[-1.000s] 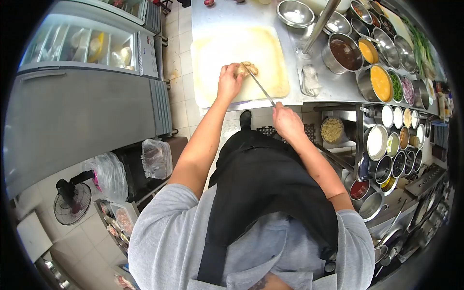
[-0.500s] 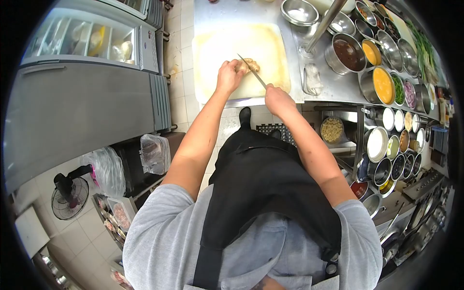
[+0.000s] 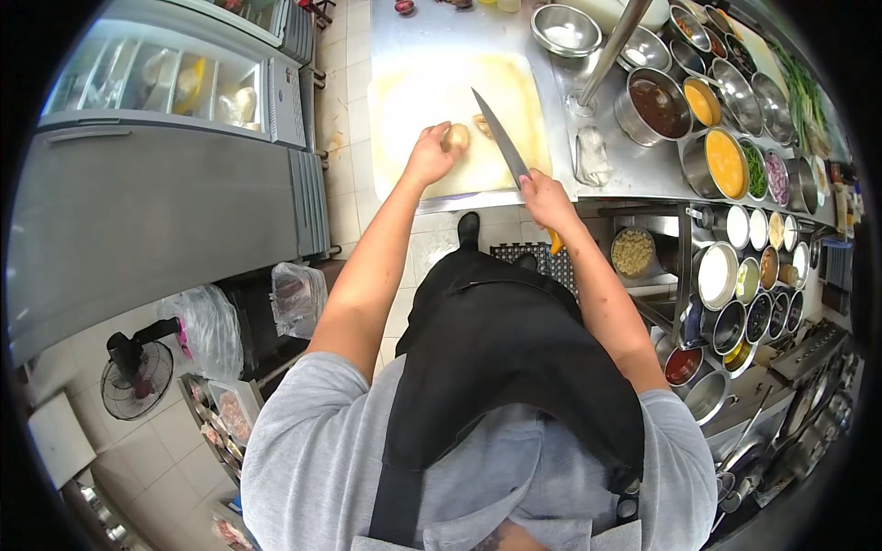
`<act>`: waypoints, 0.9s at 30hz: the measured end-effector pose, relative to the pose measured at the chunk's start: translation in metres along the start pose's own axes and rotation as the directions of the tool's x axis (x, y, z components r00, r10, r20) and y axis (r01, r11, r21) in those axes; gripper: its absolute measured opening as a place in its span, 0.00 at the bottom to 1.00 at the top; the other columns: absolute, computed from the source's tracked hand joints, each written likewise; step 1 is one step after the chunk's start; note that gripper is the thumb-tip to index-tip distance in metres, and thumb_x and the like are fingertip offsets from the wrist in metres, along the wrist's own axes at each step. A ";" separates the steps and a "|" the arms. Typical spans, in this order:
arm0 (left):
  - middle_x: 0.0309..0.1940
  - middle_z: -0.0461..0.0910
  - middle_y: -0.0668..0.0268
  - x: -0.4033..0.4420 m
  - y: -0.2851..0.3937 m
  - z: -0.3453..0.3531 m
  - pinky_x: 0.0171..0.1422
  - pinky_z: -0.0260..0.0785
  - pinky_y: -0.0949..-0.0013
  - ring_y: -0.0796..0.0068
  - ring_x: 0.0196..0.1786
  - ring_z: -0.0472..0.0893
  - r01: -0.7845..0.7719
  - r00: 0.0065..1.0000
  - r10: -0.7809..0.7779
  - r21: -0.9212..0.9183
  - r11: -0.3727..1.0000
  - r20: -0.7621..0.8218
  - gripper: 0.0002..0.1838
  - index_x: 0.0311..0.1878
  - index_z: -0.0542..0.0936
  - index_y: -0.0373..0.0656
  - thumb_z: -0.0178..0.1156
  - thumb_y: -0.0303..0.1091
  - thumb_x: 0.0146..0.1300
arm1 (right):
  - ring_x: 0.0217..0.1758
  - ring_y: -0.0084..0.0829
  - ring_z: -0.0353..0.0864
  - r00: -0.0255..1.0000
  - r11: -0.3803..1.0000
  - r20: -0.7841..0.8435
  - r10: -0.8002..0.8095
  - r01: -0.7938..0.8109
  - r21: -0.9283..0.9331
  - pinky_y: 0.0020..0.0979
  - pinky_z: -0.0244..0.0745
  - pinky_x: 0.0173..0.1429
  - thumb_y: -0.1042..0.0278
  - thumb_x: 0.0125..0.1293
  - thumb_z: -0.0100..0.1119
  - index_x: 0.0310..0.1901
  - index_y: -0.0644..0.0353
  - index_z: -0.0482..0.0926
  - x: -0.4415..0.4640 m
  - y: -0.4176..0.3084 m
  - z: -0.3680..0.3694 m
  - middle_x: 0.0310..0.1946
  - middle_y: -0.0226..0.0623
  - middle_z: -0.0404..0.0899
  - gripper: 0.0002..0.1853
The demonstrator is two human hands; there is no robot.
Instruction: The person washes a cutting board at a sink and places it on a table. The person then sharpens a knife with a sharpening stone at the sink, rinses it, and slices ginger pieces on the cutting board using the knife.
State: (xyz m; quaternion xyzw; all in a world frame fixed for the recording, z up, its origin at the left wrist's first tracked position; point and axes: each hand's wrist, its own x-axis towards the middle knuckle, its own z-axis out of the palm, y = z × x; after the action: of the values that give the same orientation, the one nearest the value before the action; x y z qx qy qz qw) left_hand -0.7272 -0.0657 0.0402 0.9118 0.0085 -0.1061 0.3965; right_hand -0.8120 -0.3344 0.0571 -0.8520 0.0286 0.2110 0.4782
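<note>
Two hands: left (image 3: 434, 156) on ginger (image 3: 456, 138); right (image 3: 546, 202) grips knife (image 3: 501, 136).

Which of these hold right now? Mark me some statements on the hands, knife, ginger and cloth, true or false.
1. The left hand is at a ginger piece. True.
2. The right hand grips the knife with its tip towards the person. False: the tip points away.
3. Another ginger piece lies on the cutting board. True.
4. The cloth lies on the cutting board. False: it is on the steel counter beside it.
</note>
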 end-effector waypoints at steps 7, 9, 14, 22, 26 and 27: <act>0.58 0.82 0.46 -0.004 -0.011 0.006 0.68 0.76 0.54 0.48 0.60 0.83 -0.061 0.980 0.090 0.163 0.985 -0.177 0.36 0.66 0.79 0.36 0.78 0.46 0.58 | 0.28 0.58 0.84 0.938 0.941 -0.193 -0.288 0.241 -0.237 0.52 0.78 0.36 0.56 0.83 0.50 0.42 0.66 0.75 -0.030 0.030 0.005 0.26 0.54 0.82 0.18; 0.58 0.81 0.47 0.001 -0.019 -0.007 0.69 0.75 0.54 0.47 0.60 0.82 -0.008 0.974 0.039 0.137 0.990 -0.225 0.36 0.66 0.79 0.36 0.78 0.45 0.58 | 0.42 0.72 0.80 0.973 0.981 -0.179 -0.148 0.122 -0.150 0.62 0.74 0.46 0.58 0.82 0.51 0.43 0.66 0.75 -0.046 0.021 -0.001 0.33 0.65 0.82 0.17; 0.58 0.83 0.47 0.040 -0.053 0.000 0.67 0.78 0.55 0.49 0.59 0.84 -0.149 0.969 0.127 -0.094 0.984 -0.211 0.35 0.65 0.80 0.37 0.80 0.42 0.57 | 0.41 0.70 0.81 0.952 0.979 -0.288 -0.107 0.050 -0.196 0.61 0.74 0.44 0.58 0.82 0.51 0.42 0.66 0.76 -0.056 0.029 0.009 0.32 0.65 0.82 0.17; 0.66 0.80 0.50 0.150 -0.014 -0.042 0.71 0.73 0.53 0.49 0.65 0.81 -0.497 0.865 0.500 0.062 0.865 -0.043 0.35 0.66 0.82 0.41 0.78 0.53 0.61 | 0.40 0.72 0.81 0.904 0.928 -0.421 0.077 -0.220 -0.301 0.67 0.74 0.44 0.60 0.81 0.51 0.42 0.66 0.76 -0.027 0.011 0.033 0.32 0.70 0.81 0.15; 0.55 0.85 0.45 0.304 0.002 -0.076 0.64 0.77 0.53 0.46 0.57 0.85 -0.415 0.907 0.413 -0.005 0.910 -0.077 0.25 0.62 0.82 0.37 0.71 0.42 0.68 | 0.42 0.72 0.82 0.881 0.873 -0.421 0.216 -0.368 -0.321 0.66 0.76 0.46 0.60 0.82 0.50 0.47 0.65 0.74 -0.020 -0.014 0.045 0.34 0.69 0.83 0.14; 0.53 0.86 0.43 0.348 0.004 -0.075 0.64 0.77 0.50 0.42 0.57 0.84 -0.381 0.917 0.381 0.019 0.924 -0.121 0.22 0.61 0.82 0.35 0.68 0.38 0.69 | 0.42 0.72 0.82 0.868 0.855 -0.425 0.257 -0.410 -0.319 0.66 0.76 0.46 0.60 0.82 0.50 0.47 0.65 0.73 -0.019 -0.019 0.047 0.35 0.69 0.83 0.14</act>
State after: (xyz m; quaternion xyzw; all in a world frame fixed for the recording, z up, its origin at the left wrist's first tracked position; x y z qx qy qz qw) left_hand -0.3725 -0.0381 0.0233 0.8999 -0.1446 0.0292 0.4104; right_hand -0.8401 -0.2876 0.0583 -0.9368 0.2237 0.1303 0.2354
